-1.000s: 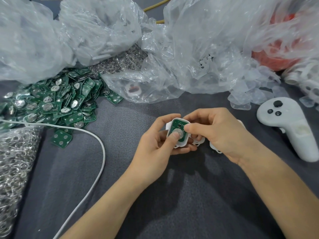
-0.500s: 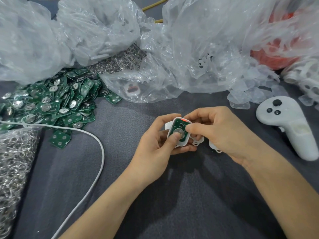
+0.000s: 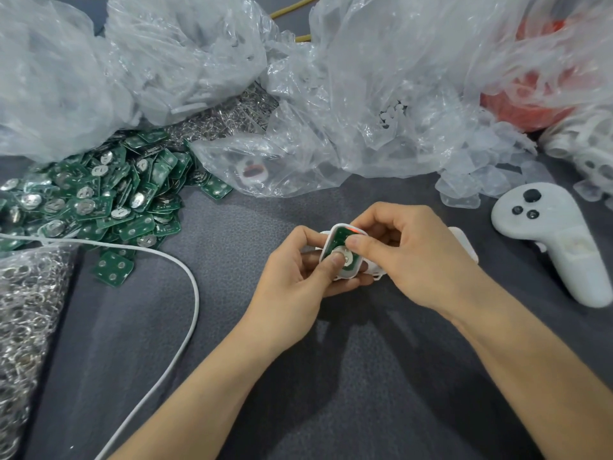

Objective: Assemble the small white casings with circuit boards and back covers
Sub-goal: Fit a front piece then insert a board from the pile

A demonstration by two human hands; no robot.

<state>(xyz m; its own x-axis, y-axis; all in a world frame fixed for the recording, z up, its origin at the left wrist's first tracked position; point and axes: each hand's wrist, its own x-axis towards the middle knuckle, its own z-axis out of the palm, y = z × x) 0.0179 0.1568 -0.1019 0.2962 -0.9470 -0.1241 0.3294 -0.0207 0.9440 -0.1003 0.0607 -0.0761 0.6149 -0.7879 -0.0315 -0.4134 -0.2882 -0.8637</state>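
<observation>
both the left hand (image 3: 292, 277) and right hand (image 3: 411, 254) grip the white casing (image 3: 341, 252), thumbs on its circuit board (image 3: 338, 242).

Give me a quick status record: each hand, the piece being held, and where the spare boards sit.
left hand: grips the small white plastic casing, thumb pressing the round silver disc
right hand: pinches the casing's far end, thumb on the board
green circuit board: seated inside the casing, face exposed, no cover over it
spare boards: heap of green circuit boards, far left on the grey mat
nearby: white handheld controller, right of the hands, untouched
</observation>
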